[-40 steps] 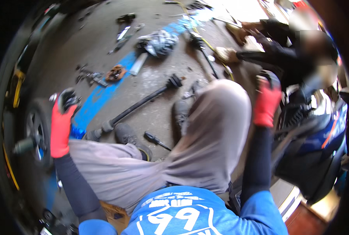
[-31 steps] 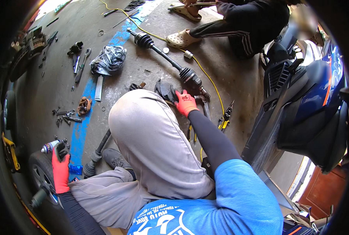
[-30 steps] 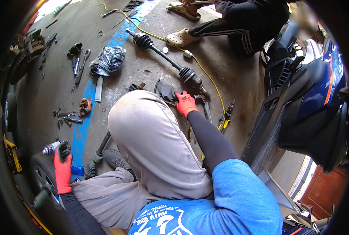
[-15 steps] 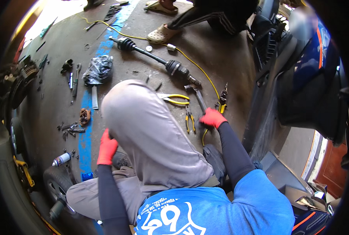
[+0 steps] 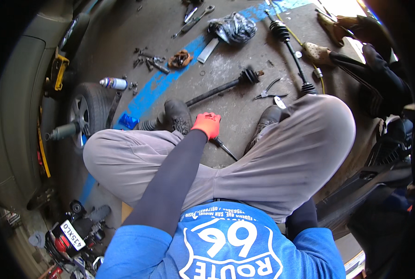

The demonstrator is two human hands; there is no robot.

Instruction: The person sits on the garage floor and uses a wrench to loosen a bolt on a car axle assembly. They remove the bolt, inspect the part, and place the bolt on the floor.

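My left hand (image 5: 207, 125), in a red glove, is closed in a fist above the floor between my bent legs. Out of the fist sticks a screwdriver (image 5: 226, 149), its dark shaft slanting down to the right. Just beyond lies a drive axle (image 5: 215, 91) with a black rubber boot at its far end; its near part runs behind my dark shoe (image 5: 177, 116). My right forearm (image 5: 302, 217) passes behind my right leg, which hides that hand. Pliers (image 5: 271, 94) lie near the axle's far end, beside a small pale piece (image 5: 279, 102).
A second drive axle (image 5: 291, 53) lies at the far right, near another person's clog (image 5: 317, 53). A plastic-wrapped bundle (image 5: 233, 28), loose sockets (image 5: 151, 60), a spray can (image 5: 114, 83) and a wheel (image 5: 92, 109) lie to the left. A motorcycle (image 5: 72, 235) stands at lower left.
My view has swung left. My right hand, earlier at a hammer on the floor, has gone behind my leg. My left hand has come from beside my knee to between my legs.
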